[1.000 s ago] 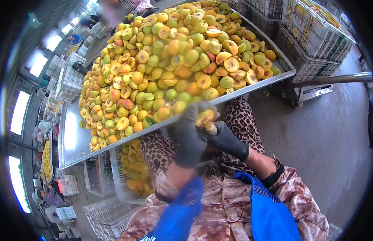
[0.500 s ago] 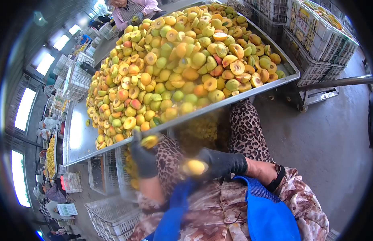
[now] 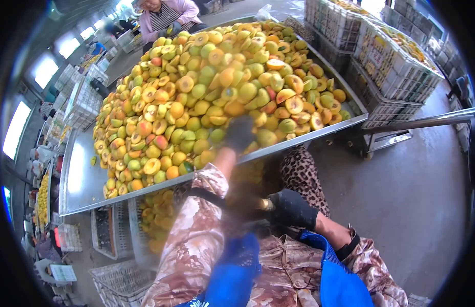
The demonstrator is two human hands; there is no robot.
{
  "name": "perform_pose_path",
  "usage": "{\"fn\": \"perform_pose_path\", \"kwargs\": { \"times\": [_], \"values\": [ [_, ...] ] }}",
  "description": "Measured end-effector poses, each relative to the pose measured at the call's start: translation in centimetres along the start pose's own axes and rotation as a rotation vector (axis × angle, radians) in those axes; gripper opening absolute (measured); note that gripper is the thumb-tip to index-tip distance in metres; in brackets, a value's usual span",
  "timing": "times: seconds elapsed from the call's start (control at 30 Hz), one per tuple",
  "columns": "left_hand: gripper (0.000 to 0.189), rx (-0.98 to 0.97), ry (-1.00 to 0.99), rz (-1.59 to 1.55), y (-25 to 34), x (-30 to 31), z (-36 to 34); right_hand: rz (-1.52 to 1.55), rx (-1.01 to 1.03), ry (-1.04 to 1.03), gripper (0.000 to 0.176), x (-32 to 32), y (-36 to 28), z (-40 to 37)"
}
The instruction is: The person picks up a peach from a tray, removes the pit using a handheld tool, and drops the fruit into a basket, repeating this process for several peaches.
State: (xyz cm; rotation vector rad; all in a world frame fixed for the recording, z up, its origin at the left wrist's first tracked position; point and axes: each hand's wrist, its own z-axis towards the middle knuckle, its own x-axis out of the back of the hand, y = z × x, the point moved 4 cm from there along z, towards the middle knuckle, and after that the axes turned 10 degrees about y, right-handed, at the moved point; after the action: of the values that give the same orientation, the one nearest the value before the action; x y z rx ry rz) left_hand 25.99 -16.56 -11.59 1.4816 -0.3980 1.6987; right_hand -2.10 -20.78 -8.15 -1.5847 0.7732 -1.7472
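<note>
A metal tray [image 3: 319, 125] bears a large heap of halved yellow, green and orange fruit [image 3: 186, 97]. My left hand [image 3: 240, 134], in a dark glove, reaches onto the heap near the tray's front edge; its fingers are blurred. Below the edge, over my lap, my right hand [image 3: 293, 207] in a black glove has its fingers closed around a small tan object [image 3: 267, 204], too smeared to name. A brown blur lies beside that object. More fruit pieces [image 3: 158, 217] show in a crate under the tray.
Stacked white crates of fruit [image 3: 396, 61] stand at the back right by a metal rail [image 3: 426, 122]. Another person [image 3: 171, 15] is at the tray's far side. An empty-looking white crate [image 3: 122, 281] lies at lower left, and further crates and people are along the left.
My left hand has moved from below the tray edge up onto the heap, and the fruit piece seen there is gone from view. My right hand has shifted slightly right. The view has shifted.
</note>
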Motion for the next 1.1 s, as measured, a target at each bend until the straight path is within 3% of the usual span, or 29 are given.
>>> {"fn": "perform_pose_path", "kwargs": {
  "times": [0.07,0.1,0.2,0.23,0.33,0.4,0.53,0.57,0.67,0.7,0.8,0.97,1.1],
  "values": [
    [0.068,0.035,-0.106,-0.043,0.4,2.6,0.0,0.017,-0.069,0.022,0.017,1.0,-0.4,-1.2],
    [0.066,-0.048,-0.021,-0.117,0.3,3.4,-0.4,0.139,-0.253,0.007,0.016,1.5,-0.7,-1.4],
    [0.063,-0.063,0.153,-0.434,-2.5,3.4,-0.4,0.607,-0.241,0.237,0.006,3.0,-1.8,-1.2],
    [0.057,0.021,0.117,-0.561,-3.1,4.3,-1.1,0.699,-0.267,0.243,0.006,2.9,-1.2,-1.1],
    [0.053,0.392,0.054,-1.44,-3.2,7.6,-5.9,0.84,-0.311,0.258,0.004,2.8,-0.9,-0.4],
    [0.048,0.314,0.075,-1.693,1.1,10.8,-9.4,0.799,-0.298,0.202,0.003,1.5,-0.1,0.5],
    [0.052,0.349,0.172,-1.686,5.9,11.3,-14.3,0.767,-0.268,0.184,0.009,-1.1,-0.1,3.3],
    [0.054,0.296,0.19,-1.565,7.1,11.0,-15.0,0.773,-0.287,0.189,0.011,-1.8,0.1,3.8],
    [0.055,0.437,0.207,-1.889,9.9,9.9,-16.3,0.823,-0.302,0.159,0.021,-2.9,-0.3,3.9],
    [0.057,0.464,0.283,-1.853,9.9,9.2,-16.3,0.803,-0.297,0.183,0.022,-2.6,-0.6,3.5],
    [0.055,0.468,0.216,-1.906,11.0,9.4,-16.5,0.732,-0.27,0.279,0.03,-2.1,-1.6,3.0],
    [0.051,0.227,0.477,-1.183,11.0,11.0,-16.4,0.666,-0.272,0.239,0.035,-1.7,-2.6,2.7],
    [0.051,0.277,0.535,-1.14,11.7,12.2,-16.5,0.75,-0.232,0.199,0.031,-4.0,-1.3,2.4]
  ]
}}
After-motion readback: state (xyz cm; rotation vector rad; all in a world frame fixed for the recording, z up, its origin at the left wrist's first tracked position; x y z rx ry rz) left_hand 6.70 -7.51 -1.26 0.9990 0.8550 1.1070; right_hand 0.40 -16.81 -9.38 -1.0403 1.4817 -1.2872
